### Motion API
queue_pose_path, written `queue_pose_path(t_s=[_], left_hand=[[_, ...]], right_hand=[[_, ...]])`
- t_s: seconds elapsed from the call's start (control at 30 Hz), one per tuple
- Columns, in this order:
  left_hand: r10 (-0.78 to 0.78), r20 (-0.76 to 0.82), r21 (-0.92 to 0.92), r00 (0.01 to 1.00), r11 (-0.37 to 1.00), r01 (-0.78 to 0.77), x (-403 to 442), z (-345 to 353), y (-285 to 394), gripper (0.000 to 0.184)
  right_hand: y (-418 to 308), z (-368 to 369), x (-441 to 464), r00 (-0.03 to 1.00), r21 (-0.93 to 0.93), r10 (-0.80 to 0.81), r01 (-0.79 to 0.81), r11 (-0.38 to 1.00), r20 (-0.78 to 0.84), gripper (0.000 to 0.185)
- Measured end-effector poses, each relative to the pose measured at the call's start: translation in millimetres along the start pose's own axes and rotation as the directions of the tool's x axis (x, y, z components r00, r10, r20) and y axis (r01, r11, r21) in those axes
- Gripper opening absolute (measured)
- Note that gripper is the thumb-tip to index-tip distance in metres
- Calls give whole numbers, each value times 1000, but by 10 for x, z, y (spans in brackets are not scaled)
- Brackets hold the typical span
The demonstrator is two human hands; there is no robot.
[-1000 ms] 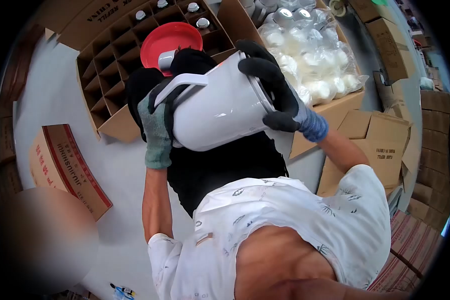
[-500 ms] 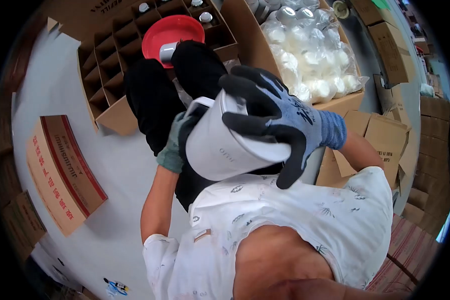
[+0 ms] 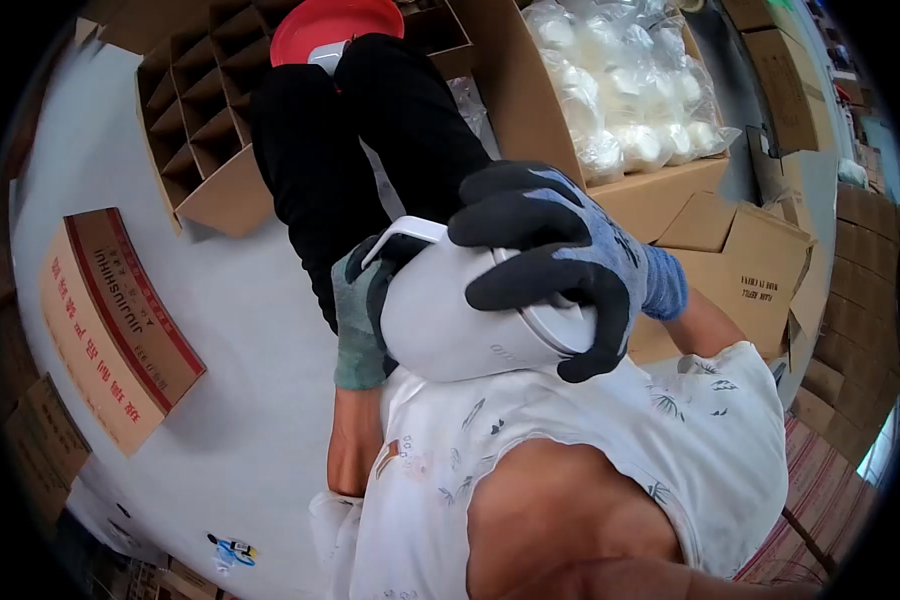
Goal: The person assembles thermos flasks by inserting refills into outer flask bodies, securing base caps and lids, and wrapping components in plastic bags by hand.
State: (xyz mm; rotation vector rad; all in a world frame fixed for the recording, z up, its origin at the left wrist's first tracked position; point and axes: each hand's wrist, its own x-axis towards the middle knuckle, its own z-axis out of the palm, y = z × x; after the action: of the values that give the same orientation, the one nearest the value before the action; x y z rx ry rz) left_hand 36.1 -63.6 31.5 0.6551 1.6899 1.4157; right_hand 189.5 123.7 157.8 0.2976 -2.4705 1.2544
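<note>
The white jug (image 3: 445, 315) is held tilted on its side, just by the patterned shirt (image 3: 590, 420). At its handle (image 3: 415, 228) end, the left hand (image 3: 363, 310) is partly closed around it, some fingers hidden. Over the jug's rimmed end, the right hand (image 3: 570, 260) is curved half open, fingers and thumb spread across it in a grip. Beyond the jug are black-clad legs (image 3: 315, 170), a red basin (image 3: 345, 18) and a divided carton (image 3: 232, 195); beyond it to the right, bagged white pieces (image 3: 625, 85) fill a box (image 3: 660, 200).
</note>
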Motion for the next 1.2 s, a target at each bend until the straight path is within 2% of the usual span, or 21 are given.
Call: queue_pose_path(t_s=[0.07,0.17,0.23,0.27,0.3,0.33,0.4,0.43,0.53,0.63,0.67,0.7,0.73,0.77,0.8,0.83,0.9,0.97,1.03,1.1,1.2], left_hand=[[309,169,272,936,898,-346,139,-13,-36,25],[219,256,281,942,915,-289,303,-116,-538,31],[175,350,146,920,960,-238,389,-82,-391,32],[211,317,252,925,921,-297,397,-61,-188,32],[250,288,354,924,869,-346,375,-53,-4,32],[289,261,451,921,807,-381,339,-38,85,32],[63,57,100,996,993,-68,197,124,82,31],[-96,-7,-103,995,990,95,124,171,69,30],[305,216,214,927,912,-350,148,157,-19,31],[400,211,291,892,845,-448,298,-27,-511,31],[372,165,318,913,856,-407,330,-53,-593,31],[263,123,152,957,948,-280,311,-87,-668,31],[150,78,-29,986,989,-148,301,-93,-643,30],[232,149,120,961,961,-250,402,-205,-765,32],[310,218,251,925,899,-360,501,-317,-885,34],[422,259,417,869,763,-494,527,-372,-978,36],[453,410,464,792,644,-608,621,-435,-944,37],[275,453,503,848,707,-497,658,-336,-636,38],[283,466,512,839,686,-516,670,-359,-685,38],[256,457,516,852,703,-489,735,-370,-695,38],[277,295,374,914,847,-377,694,-364,-695,33]], right_hand=[[41,-43,27,999,-34,31,-31,999,-7,70],[398,-34,-8,967,36,255,-254,967,-23,90],[709,-135,-239,881,356,473,-445,822,7,67],[960,-153,-433,797,449,604,-550,704,30,57],[1085,-163,-493,871,382,489,-435,815,-53,53],[1180,-132,-588,862,395,506,-452,800,-40,52],[1361,-45,-837,840,423,543,-493,760,3,48],[1420,27,-978,825,442,564,-517,733,29,46],[1469,184,-1218,768,550,635,-567,613,84,43],[1258,336,-1152,619,804,784,-487,341,43,43],[1153,337,-1055,675,663,736,-525,533,-57,46],[1050,339,-959,721,480,676,-543,689,-156,50],[830,328,-765,676,429,715,-600,675,-180,51],[752,331,-644,636,373,744,-652,660,-206,52],[831,393,-642,764,182,565,-536,824,-311,56],[819,388,-613,775,177,560,-531,829,-294,56],[698,363,-526,785,178,557,-528,831,-272,57],[748,346,-498,851,108,448,-436,893,-274,61],[748,355,-498,891,7,353,-366,931,-285,61],[763,355,-590,880,89,387,-378,922,-274,63],[864,319,-771,887,150,381,-352,924,-260,62]])
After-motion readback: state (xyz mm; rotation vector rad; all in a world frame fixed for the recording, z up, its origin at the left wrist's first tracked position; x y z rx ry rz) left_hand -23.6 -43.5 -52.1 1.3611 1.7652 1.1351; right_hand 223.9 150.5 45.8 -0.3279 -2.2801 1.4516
